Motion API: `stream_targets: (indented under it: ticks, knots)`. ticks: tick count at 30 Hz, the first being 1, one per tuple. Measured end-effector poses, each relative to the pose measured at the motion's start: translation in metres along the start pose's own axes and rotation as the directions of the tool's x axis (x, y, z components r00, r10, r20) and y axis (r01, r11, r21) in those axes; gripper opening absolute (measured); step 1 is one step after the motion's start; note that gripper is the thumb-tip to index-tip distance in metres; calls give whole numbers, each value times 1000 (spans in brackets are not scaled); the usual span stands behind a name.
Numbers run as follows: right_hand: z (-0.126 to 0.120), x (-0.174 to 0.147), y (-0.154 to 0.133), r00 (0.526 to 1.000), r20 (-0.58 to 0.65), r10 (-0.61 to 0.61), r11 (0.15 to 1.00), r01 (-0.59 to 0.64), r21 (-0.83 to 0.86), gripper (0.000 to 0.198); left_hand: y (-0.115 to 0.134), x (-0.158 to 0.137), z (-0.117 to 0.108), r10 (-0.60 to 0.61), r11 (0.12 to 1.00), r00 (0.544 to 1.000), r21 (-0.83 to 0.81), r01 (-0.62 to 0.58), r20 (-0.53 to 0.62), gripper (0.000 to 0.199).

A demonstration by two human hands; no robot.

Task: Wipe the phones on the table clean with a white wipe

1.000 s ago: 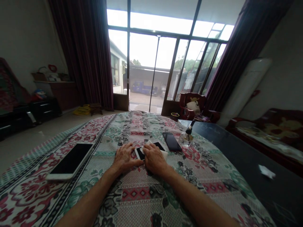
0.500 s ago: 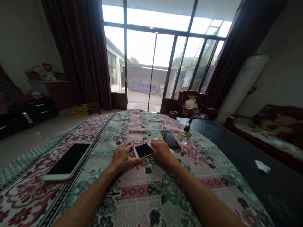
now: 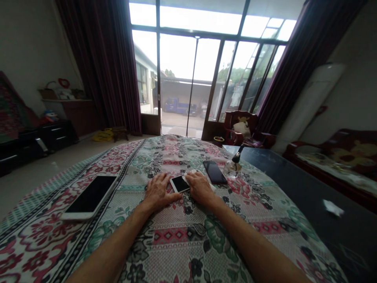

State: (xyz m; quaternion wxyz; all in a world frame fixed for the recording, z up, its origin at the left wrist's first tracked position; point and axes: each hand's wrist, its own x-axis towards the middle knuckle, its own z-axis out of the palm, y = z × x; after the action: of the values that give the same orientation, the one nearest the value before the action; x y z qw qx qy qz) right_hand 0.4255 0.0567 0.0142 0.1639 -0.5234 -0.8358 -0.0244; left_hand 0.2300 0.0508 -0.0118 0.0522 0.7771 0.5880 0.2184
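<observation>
A small white smartphone [image 3: 178, 184] with a dark screen lies on the patterned tablecloth [image 3: 176, 220]. My left hand [image 3: 159, 190] grips its left end, with the thumb along the near edge. Pressed against the right part of the screen is my right hand [image 3: 200, 188], closed on a white tissue [image 3: 212, 188] that shows at its edges. The phone's right end is hidden beneath that hand. Just beyond lies a dark smartphone [image 3: 215, 172], and next to it stands a clear glass bottle [image 3: 232, 169] with a black brush-like top.
A large white tablet-like device [image 3: 90, 196] with a black screen lies on the left of the cloth. On the dark tabletop [image 3: 297, 188] at right is a crumpled white tissue [image 3: 333, 208]. A wooden chair [image 3: 241, 127] and glass doors [image 3: 188, 86] are beyond the table.
My right hand has slid slightly left over the phone with the tissue, covering more of its screen. My left hand stays at the phone's left end. The view has shifted a little.
</observation>
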Motion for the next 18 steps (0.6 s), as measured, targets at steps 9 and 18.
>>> stream_targets:
  ticks: [9,18]
  knots:
    - [3,-2,-7,963,15,-268,955,263,133,34,-11,5,1,55,998,995,-30,-52,81,68]
    - [-2,1,5,872,-11,-490,830,470,298,38,-18,4,2,100,995,984,-31,-97,147,81]
